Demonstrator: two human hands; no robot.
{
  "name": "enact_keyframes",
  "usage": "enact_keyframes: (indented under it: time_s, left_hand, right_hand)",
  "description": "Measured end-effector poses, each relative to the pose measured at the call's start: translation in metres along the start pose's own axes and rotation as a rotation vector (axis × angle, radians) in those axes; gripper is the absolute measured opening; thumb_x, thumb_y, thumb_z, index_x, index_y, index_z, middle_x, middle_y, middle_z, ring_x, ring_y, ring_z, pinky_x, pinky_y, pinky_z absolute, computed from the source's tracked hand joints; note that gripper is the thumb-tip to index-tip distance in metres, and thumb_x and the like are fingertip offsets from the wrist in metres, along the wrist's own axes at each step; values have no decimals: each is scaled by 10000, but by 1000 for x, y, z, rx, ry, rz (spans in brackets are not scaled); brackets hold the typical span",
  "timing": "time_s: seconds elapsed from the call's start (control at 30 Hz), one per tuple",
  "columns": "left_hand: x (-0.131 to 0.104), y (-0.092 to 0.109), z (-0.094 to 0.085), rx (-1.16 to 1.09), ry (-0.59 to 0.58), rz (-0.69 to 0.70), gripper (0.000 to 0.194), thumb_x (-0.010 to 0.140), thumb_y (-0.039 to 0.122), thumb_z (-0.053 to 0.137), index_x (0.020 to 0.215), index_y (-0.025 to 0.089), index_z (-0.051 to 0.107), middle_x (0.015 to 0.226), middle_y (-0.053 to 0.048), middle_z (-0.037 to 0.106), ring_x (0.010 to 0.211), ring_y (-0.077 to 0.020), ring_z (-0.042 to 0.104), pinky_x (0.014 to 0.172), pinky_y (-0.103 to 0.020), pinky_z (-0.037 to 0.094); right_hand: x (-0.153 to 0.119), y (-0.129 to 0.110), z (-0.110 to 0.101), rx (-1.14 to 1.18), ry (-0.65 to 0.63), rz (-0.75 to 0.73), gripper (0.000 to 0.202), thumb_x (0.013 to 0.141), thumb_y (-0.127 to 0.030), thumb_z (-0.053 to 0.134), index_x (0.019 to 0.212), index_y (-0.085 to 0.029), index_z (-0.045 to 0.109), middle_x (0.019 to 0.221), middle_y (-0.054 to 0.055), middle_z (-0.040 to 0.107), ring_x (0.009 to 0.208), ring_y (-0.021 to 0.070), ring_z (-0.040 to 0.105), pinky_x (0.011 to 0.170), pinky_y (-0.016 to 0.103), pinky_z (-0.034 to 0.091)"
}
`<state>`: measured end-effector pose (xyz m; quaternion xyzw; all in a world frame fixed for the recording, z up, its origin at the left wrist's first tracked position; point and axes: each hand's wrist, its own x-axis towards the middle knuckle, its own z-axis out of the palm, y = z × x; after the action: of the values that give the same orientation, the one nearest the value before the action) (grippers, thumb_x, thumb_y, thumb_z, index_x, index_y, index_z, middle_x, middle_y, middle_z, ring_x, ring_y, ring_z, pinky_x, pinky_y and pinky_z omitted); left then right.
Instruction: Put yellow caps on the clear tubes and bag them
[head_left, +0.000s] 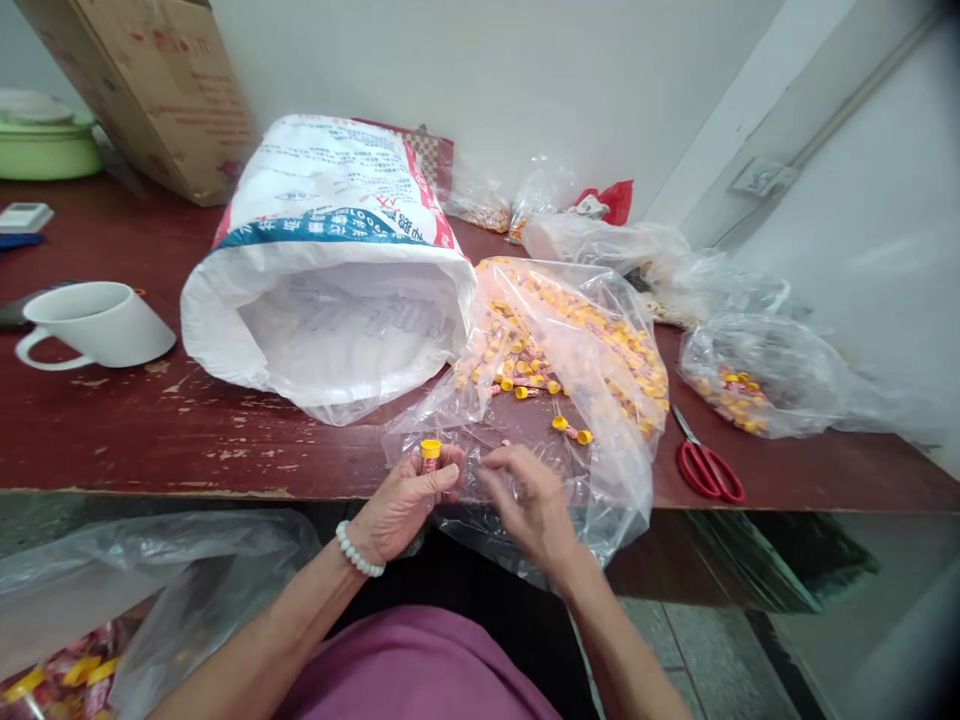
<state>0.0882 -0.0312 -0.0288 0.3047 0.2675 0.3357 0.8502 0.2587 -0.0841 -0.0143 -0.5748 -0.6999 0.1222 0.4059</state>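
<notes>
My left hand (409, 500), with a pale bead bracelet at the wrist, is closed round a small tube with a yellow cap (430, 450), held upright at the table's front edge. Just to its right, my right hand (531, 500) has its fingers bent towards the thumb. Anything between those fingertips is too small or blurred to make out. Beyond both hands lies a clear plastic bag (592, 350) full of small red-and-yellow pieces. A few have spilled at its mouth, among them a loose yellow-ended piece (571, 431).
A white woven sack (330, 200) lies mouth towards me, beside a white mug (97, 325). Red-handled scissors (709, 468) and another clear bag (757, 375) are at the right. Below left, an open plastic bag (217, 560) holds yellow-capped tubes. A cardboard box (165, 90) stands behind.
</notes>
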Motion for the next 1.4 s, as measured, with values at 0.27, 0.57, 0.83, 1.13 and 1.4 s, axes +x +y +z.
enact_keyframes:
  time_s: [0.27,0.57,0.83,1.13,1.4]
  left_hand:
    - [-7,5,6,399,-32,53,332,738,277,693,1002,159,528,887,-31,619,678,-124,618,628,-245,454]
    - [-14,7,11,470,-65,71,335,737,319,687,984,150,538,832,-11,594,695,-125,602,638,-237,456]
    - [-23,10,9,240,-116,-9,271,722,290,697,897,140,554,717,-15,602,569,-126,570,540,-241,438]
    - [-21,4,6,92,-123,-70,195,669,212,739,782,109,618,686,-22,602,624,-103,544,592,-205,394]
    - [-17,7,5,-15,-127,-126,160,642,171,734,755,80,669,653,-47,626,592,-98,562,606,-200,413]
  right_hand:
    - [31,89,-51,-223,113,213,170,805,-227,491,855,-174,644,841,72,645,798,202,590,791,395,478]
    - [20,-33,3,643,151,370,249,811,-352,591,1003,-203,537,1010,61,672,815,150,625,733,305,516]
    - [1,-34,8,200,-12,114,451,767,-413,633,1149,-221,487,1320,118,474,1196,253,471,971,459,396]
    - [-1,-35,24,-55,-46,-87,648,507,-327,773,1051,-197,447,1092,103,539,1006,253,528,851,408,441]
    - [3,-44,34,188,-44,118,547,502,-268,755,966,-208,472,902,5,547,752,154,540,689,293,477]
